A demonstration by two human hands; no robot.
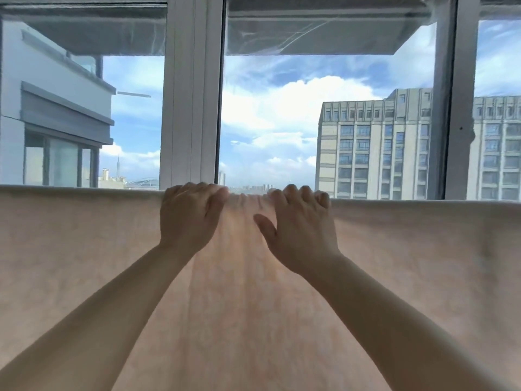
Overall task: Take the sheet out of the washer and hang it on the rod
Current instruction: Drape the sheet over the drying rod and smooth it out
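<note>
A pale pink sheet (84, 263) hangs across the whole width of the view, folded over a horizontal rod that the cloth hides. Its top edge runs level just below the middle of the frame. My left hand (190, 215) rests on the top fold left of centre, fingers curled over the edge. My right hand (300, 221) lies on the fold right of centre, fingers hooked over the top and the thumb spread on the front of the cloth. Between the two hands the sheet is bunched into small vertical wrinkles (245, 201).
Just behind the sheet stands a large window with white frames (191, 108) and a grey post (448, 108). Through the glass I see blue sky, clouds and tall buildings (375, 148). The washer is out of view.
</note>
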